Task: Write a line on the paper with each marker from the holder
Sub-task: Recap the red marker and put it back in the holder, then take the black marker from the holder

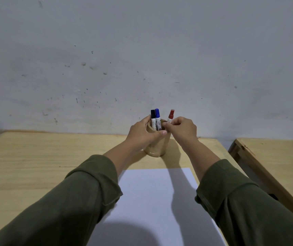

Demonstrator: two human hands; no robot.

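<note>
A round wooden holder [159, 148] stands at the far middle of the table, near the wall. My left hand [142, 135] wraps around its left side and rim. Upright inside it are a black-capped marker [153, 119] and a blue-capped marker [157, 118]. My right hand [182, 129] pinches the white barrel of a red-capped marker [170, 115], which leans right at the holder's rim. A blank white sheet of paper [152, 197] lies on the table in front of me, between my green sleeves.
The light wooden table [44, 166] reaches to a scuffed grey wall [142, 59]. A second wooden table [275, 157] stands to the right, across a narrow gap. My arms cast shadows over the paper.
</note>
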